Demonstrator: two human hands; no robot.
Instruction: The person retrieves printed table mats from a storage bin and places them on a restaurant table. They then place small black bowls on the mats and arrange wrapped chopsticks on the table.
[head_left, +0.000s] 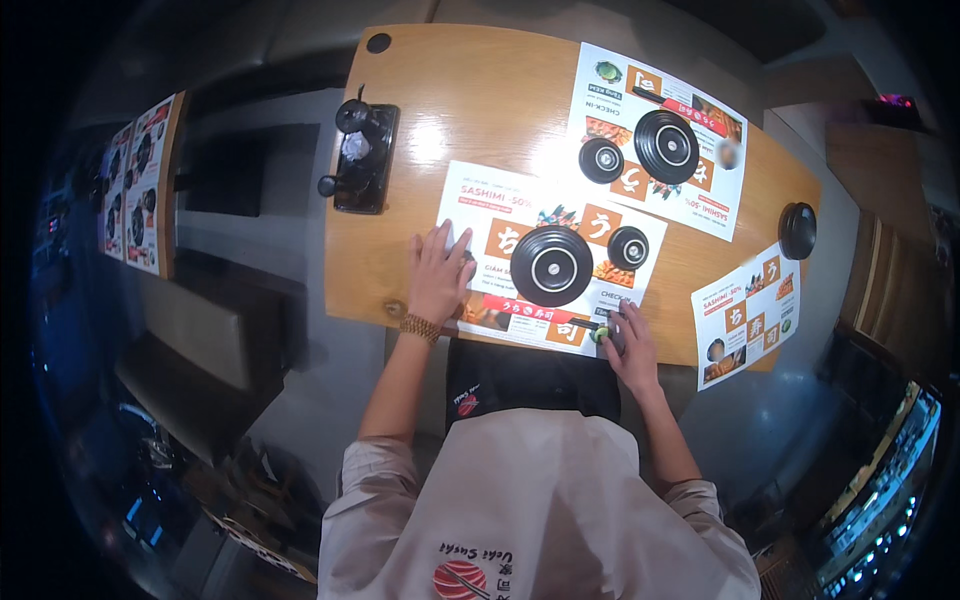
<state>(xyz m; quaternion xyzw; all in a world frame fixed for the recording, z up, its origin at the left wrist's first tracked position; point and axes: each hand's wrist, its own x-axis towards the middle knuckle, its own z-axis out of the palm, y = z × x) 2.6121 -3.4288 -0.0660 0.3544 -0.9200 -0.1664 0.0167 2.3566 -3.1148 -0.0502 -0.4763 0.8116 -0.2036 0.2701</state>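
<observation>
A printed paper placemat (480, 187) lies at the near edge of a wooden table. On it are overturned black plates (551, 266), a smaller black dish (628, 248) at their upper right, and chopsticks in a red paper sleeve (525, 308) along the near side. My left hand (440, 270), with a beaded bracelet at the wrist, rests flat with fingers apart on the placemat's left edge. My right hand (632, 349) touches the lower right part of the placemat, beside the chopstick tips, its fingers spread. Neither hand holds anything that I can see.
Across the table (480, 97) lies a second placemat (600, 75) with black plates (666, 147), a dish (601, 160) and sleeved chopsticks (697, 112). A third placemat (750, 300) overhangs the right edge, near stacked black dishes (798, 231). A black condiment tray (367, 180) stands at the left.
</observation>
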